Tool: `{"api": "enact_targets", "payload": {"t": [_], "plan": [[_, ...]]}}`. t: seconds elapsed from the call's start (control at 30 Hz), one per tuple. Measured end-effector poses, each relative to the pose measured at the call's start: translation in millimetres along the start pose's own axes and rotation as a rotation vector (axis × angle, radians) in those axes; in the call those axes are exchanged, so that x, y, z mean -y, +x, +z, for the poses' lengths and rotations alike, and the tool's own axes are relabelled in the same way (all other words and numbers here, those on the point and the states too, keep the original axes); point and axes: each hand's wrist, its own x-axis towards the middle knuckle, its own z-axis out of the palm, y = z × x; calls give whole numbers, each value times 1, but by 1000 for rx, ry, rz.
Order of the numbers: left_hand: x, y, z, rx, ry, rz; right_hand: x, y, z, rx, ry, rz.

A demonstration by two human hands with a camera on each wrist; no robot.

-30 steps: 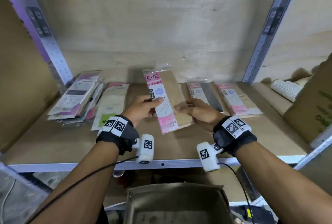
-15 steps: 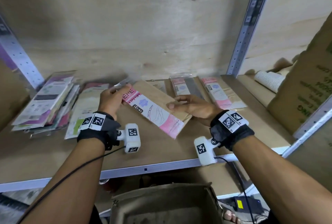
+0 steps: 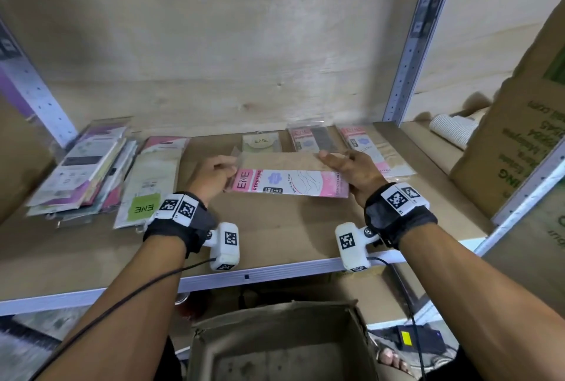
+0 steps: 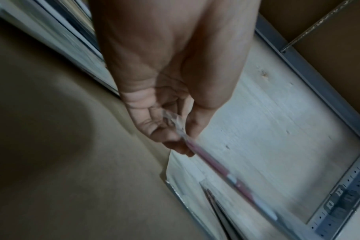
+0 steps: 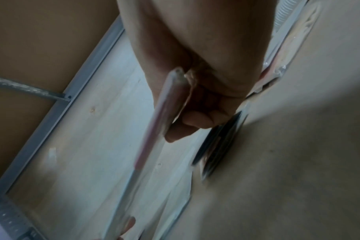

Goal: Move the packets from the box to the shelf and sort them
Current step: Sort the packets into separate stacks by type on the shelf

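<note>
Held packet (image 3: 289,182): crosswise above shelf (image 3: 275,227), left hand (image 3: 211,179) and right hand (image 3: 351,172) fingers clamped on its ends.
Behind: packets (image 3: 308,139) lying flat.
Below: box (image 3: 281,347).

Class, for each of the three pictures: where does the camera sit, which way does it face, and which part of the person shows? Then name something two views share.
Head: on the head, facing forward and down at the shelf; both forearms, left hand and right hand show.
Left wrist: along the left hand at the pinched packet.
Right wrist: along the right hand at the packet's other end.
Shared: all three show the packet.
</note>
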Motion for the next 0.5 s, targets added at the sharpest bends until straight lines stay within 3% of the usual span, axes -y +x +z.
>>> {"api": "enact_targets", "payload": {"t": [0.33, 0.43, 0.5], "plan": [[-8, -4, -4, -317, 317, 91, -4, -5, 0, 71, 58, -38], [-9, -2, -3, -277, 230, 41, -6, -2, -1, 20, 86, -37], [-9, -2, -1, -205, 49, -40, -6, 0, -2, -13, 83, -47]]}}
